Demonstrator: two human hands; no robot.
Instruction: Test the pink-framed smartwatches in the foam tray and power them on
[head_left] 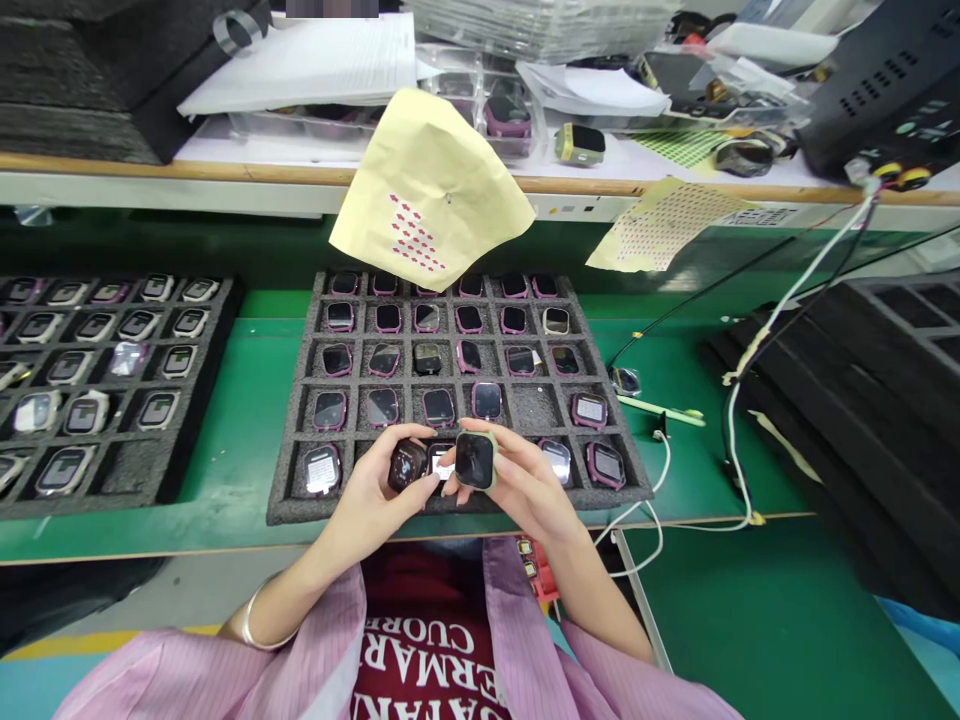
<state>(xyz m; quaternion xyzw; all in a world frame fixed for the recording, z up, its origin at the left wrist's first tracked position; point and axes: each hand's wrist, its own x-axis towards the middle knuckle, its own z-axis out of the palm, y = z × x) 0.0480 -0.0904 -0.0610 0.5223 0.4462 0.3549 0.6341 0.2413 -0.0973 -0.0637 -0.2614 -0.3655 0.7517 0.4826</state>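
Observation:
My left hand (375, 495) is closed around a dark smartwatch (408, 465) whose screen shows a small lit graphic. Between my fingers and thumb, my right hand (529, 478) grips a pale green smartwatch (475, 460), its black screen facing up toward me. Both hands are over the front row of a grey foam tray (289, 494), whose square compartments hold several purple-framed smartwatches (439, 407). Between the two held watches shows a smartwatch with a white label (441, 460); whether it is held or lies in the tray I cannot tell.
Another foam tray (180, 435) with light-framed watches lies at left. Yellow sticker sheets (431, 190) hang from the shelf edge (247, 182). At right are a white cable (739, 430), a pale green stick-like tool (664, 410) and stacked black foam trays (840, 400).

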